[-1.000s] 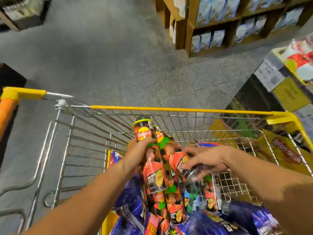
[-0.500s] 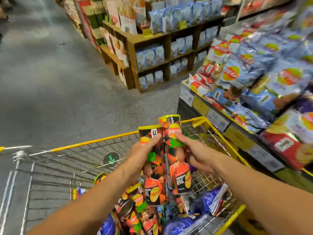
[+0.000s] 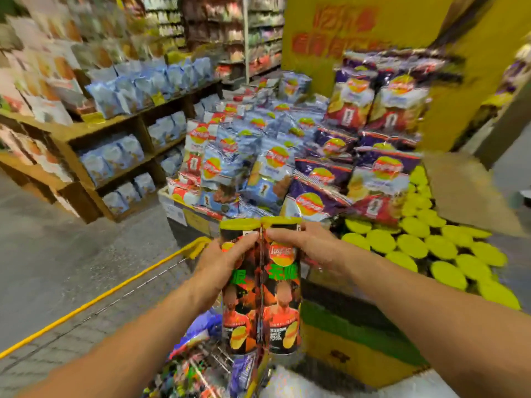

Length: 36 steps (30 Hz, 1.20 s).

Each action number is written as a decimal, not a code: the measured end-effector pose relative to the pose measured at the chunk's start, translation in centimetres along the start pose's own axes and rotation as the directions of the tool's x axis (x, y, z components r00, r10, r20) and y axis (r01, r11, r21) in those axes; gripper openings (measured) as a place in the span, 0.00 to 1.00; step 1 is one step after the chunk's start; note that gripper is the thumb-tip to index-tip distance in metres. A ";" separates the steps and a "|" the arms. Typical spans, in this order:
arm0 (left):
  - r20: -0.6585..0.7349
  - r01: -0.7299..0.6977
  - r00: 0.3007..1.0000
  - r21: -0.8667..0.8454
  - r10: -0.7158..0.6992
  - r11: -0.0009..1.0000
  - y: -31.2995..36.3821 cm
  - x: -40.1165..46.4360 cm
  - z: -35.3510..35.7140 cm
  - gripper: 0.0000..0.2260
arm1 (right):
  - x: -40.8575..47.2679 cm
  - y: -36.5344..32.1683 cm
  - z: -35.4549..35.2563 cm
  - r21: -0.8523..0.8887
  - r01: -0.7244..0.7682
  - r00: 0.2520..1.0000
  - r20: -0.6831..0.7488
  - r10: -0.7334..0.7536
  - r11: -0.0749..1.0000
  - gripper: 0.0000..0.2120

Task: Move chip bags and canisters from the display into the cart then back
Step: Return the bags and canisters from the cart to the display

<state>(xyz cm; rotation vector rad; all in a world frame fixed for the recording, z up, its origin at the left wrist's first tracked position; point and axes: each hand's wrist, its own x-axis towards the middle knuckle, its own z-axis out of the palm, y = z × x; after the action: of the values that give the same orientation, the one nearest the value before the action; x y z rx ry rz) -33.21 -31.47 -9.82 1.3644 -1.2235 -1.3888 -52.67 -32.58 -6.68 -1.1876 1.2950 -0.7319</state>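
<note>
So both hands are busy here: the left hand (image 3: pixel 222 255) is wrapped round the upper part of the left canister (image 3: pixel 240 285), and the right hand (image 3: pixel 304 244) grips the right canister (image 3: pixel 283 285) near its yellow lid. The two tubes stand upright and pressed side by side, held up in the air above the cart (image 3: pixel 189 248), right at the near edge of the display (image 3: pixel 356 343).

Most of the cart is cut off or hidden. You only get its yellow rim on the left and a bit of wire basket at the bottom, with purple bags (image 3: pixel 244 369) and some other packs that are too smeared to name.

Behind the tubes, the display is heaped with chip bags (image 3: pixel 273 165), blue ones to the left, purple ones to the right. To the right sits a block of yellow canister lids (image 3: pixel 413 245), bodies hidden under them.

The whole frame is motion-blurred. The wooden shelves (image 3: pixel 120 122) on the left hold pale blue packs I can't read, and the red print on the yellow sign (image 3: pixel 344 27) is mush too.
</note>
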 end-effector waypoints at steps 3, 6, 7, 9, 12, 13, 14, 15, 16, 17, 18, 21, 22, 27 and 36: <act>0.054 -0.025 0.998 0.055 0.022 0.998 0.8 0.8 4.8 0.23 | -1.9 0.2 -4.9 -0.041 0.017 0.996 -0.087 -0.021 0.999 0.33; 0.105 -0.050 0.994 0.080 0.041 0.996 1.7 1.4 8.8 0.19 | -3.5 0.5 -9.3 -0.109 0.032 0.983 -0.178 -0.051 0.994 0.24; 0.118 -0.063 0.992 0.089 0.052 0.994 1.9 1.7 9.9 0.20 | -3.9 0.6 -10.8 -0.150 0.043 0.971 -0.227 -0.077 0.988 0.23; 0.117 -0.067 0.992 0.111 0.054 0.992 2.3 2.3 11.3 0.25 | -4.3 0.9 -13.5 -0.243 0.051 0.929 -0.344 -0.135 0.969 0.28; 0.144 -0.076 0.988 0.211 0.046 0.975 2.5 3.6 12.6 0.25 | -4.7 1.4 -16.6 -0.322 0.029 0.877 -0.447 -0.178 0.946 0.28; 0.161 -0.082 0.986 0.232 0.045 0.969 2.4 4.0 12.6 0.23 | -4.8 1.5 -17.1 -0.338 0.030 0.874 -0.448 -0.189 0.941 0.27; 0.178 -0.085 0.983 0.249 0.040 0.965 2.4 4.4 12.6 0.22 | -4.7 1.5 -17.6 -0.343 0.029 0.876 -0.444 -0.189 0.939 0.27; 0.190 -0.083 0.981 0.253 0.035 0.964 2.2 5.0 12.7 0.23 | -4.4 1.6 -18.2 -0.344 0.030 0.883 -0.431 -0.187 0.938 0.28; 0.195 -0.072 0.981 0.255 0.022 0.964 2.1 5.5 12.8 0.24 | -4.0 1.7 -18.4 -0.336 0.035 0.894 -0.411 -0.179 0.941 0.28; 0.199 -0.057 0.980 0.255 0.005 0.965 2.0 6.0 12.9 0.24 | -3.5 1.9 -18.4 -0.336 0.039 0.903 -0.390 -0.177 0.941 0.27; 0.207 -0.044 0.978 0.258 -0.011 0.965 1.9 6.6 12.9 0.25 | -2.8 2.0 -18.4 -0.337 0.036 0.912 -0.374 -0.169 0.941 0.28; 0.219 -0.013 0.974 0.269 -0.048 0.963 1.3 8.3 12.9 0.22 | -1.1 2.2 -18.1 -0.349 0.058 0.922 -0.341 -0.185 0.935 0.29; 0.212 -0.007 0.976 0.277 -0.054 0.961 1.1 8.8 12.9 0.22 | -0.7 2.2 -18.0 -0.359 0.069 0.919 -0.340 -0.200 0.931 0.29; 0.167 0.005 0.985 0.254 -0.049 0.967 -0.2 11.6 12.3 0.14 | 0.8 2.0 -18.8 -0.439 0.070 0.920 -0.319 -0.228 0.896 0.31; 0.181 -0.002 0.983 0.237 -0.042 0.972 0.3 13.0 12.3 0.21 | 2.0 0.2 -18.5 -0.645 0.090 0.974 -0.103 -0.203 0.759 0.36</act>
<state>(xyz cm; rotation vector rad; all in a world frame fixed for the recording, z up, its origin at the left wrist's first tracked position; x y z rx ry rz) -46.45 -43.03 -12.88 1.4350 -1.5425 -1.4448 -70.13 -38.90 -5.09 -1.8279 1.6785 -0.5124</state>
